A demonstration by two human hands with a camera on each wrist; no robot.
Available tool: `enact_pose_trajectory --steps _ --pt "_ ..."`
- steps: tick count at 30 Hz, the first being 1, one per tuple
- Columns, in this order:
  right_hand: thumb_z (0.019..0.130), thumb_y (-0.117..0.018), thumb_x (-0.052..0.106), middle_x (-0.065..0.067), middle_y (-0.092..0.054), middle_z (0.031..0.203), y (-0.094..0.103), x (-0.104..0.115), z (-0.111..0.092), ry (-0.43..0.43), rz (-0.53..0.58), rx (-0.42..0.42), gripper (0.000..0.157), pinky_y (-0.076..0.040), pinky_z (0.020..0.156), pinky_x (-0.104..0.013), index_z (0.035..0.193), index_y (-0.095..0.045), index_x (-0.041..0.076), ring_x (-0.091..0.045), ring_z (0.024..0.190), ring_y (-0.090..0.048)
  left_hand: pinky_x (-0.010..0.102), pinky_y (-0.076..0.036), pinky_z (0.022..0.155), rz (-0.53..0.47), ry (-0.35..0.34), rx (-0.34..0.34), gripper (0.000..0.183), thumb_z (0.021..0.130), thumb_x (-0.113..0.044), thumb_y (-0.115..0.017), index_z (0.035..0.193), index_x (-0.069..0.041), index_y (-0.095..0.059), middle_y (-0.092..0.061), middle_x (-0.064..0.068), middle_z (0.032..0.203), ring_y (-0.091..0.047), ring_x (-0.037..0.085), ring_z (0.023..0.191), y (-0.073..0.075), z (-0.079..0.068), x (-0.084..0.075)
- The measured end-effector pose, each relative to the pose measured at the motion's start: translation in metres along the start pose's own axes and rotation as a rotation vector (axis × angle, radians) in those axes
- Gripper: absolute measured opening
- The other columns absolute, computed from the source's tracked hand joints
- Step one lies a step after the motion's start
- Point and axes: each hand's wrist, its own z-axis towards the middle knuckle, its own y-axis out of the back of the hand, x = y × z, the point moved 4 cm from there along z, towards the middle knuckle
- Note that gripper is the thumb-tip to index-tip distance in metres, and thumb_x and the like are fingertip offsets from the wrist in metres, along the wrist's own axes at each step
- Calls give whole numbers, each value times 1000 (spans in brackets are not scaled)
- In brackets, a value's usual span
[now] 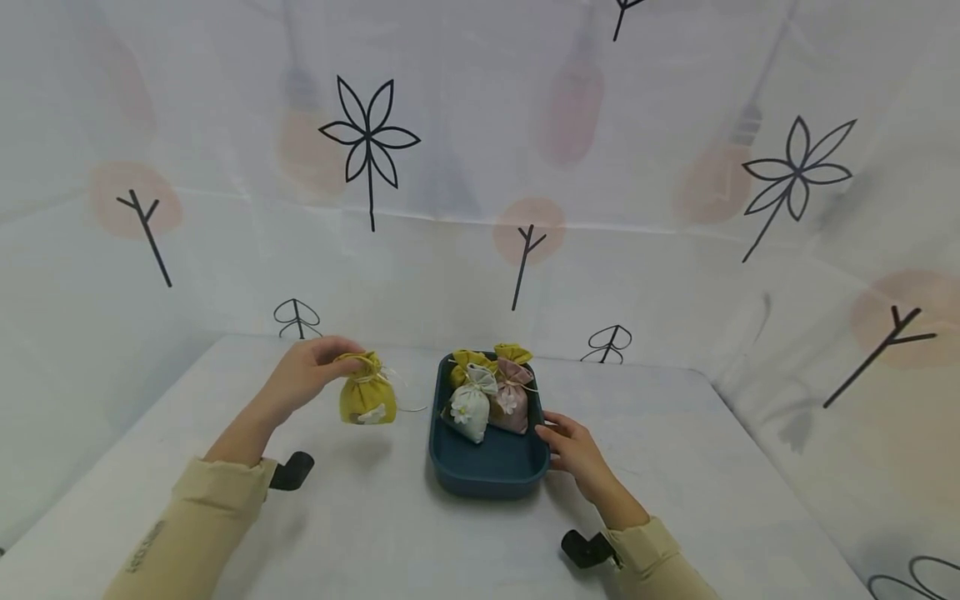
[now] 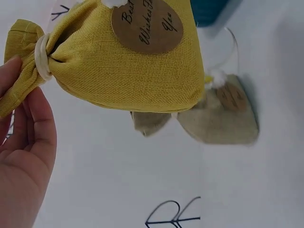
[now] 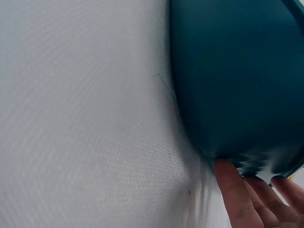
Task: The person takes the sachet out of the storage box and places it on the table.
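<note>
My left hand (image 1: 311, 371) pinches the gathered neck of a yellow drawstring pouch (image 1: 367, 400), raised over the table left of the bin. A round brown label with writing shows on this pouch in the left wrist view. Below and beyond it, a beige pouch (image 2: 223, 121) lies on the table. At the right side of a dark teal bin (image 1: 487, 479), my right hand (image 1: 577, 454) grips the wall, one fingertip at the rim and other fingers (image 3: 232, 190) against the outside. Inside the bin are a white pouch (image 1: 474, 404), a pink pouch (image 1: 512, 398) and yellow pouches (image 1: 461, 367).
The table (image 1: 375, 525) has a white cover. A pale cloth backdrop (image 1: 465, 275) with printed plants and cutlery rises behind it and along its sides. Black wrist devices (image 1: 292, 471) are worn at both cuffs.
</note>
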Motion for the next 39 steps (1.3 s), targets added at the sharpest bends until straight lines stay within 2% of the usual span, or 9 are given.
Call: enact_pose_trajectory --steps 5,12,18,22,29,33,39 --pt "96 -53 18 -26 -50 127 0 -2 0 -5 -4 -6 44 -53 74 -40 135 -44 0 -33 104 -57 50 -42 91 7 35 -18 33 90 -27 -63 112 -3 -61 -63 12 109 -57 28 103 10 -4 15" --pt "96 -53 18 -26 -49 128 -2 -1 1 -5 3 -3 44 -53 74 -40 135 -44 0 -32 102 -57 51 -41 91 65 67 -51 35 91 -27 -61 114 -1 -60 -61 16 112 -56 31 106 25 -9 32" --pt "96 -53 17 -26 -50 127 -4 -1 1 -8 12 -2 44 -53 73 -39 134 -44 -1 -32 102 -58 55 -39 92 90 113 -61 40 91 -32 -60 116 -1 -59 -60 18 116 -53 34 109 35 -11 50" --pt "96 -53 17 -26 -49 127 -5 0 1 -11 13 3 44 -53 73 -39 135 -43 -1 -33 103 -57 56 -39 92 122 143 -73 37 93 -29 -59 117 0 -58 -58 21 118 -51 37 111 40 -10 60" --pt "96 -52 17 -27 -49 128 -4 0 0 -10 10 -7 44 -53 74 -40 135 -43 -1 -35 105 -56 57 -37 93 152 173 -74 34 94 -23 -57 118 1 -56 -56 23 119 -49 39 113 43 -4 74" --pt "95 -52 17 -27 -49 127 -3 0 0 -7 8 -12 44 -53 73 -40 135 -43 -1 -34 105 -56 55 -38 93 173 168 -83 31 94 -20 -57 116 1 -57 -57 23 118 -50 39 111 42 2 82" --pt "95 -53 17 -27 -50 127 -3 0 0 0 3 -14 44 -53 72 -39 135 -44 -1 -33 102 -57 52 -40 91 186 185 -101 28 93 -17 -58 114 2 -57 -58 23 115 -52 37 107 38 9 87"
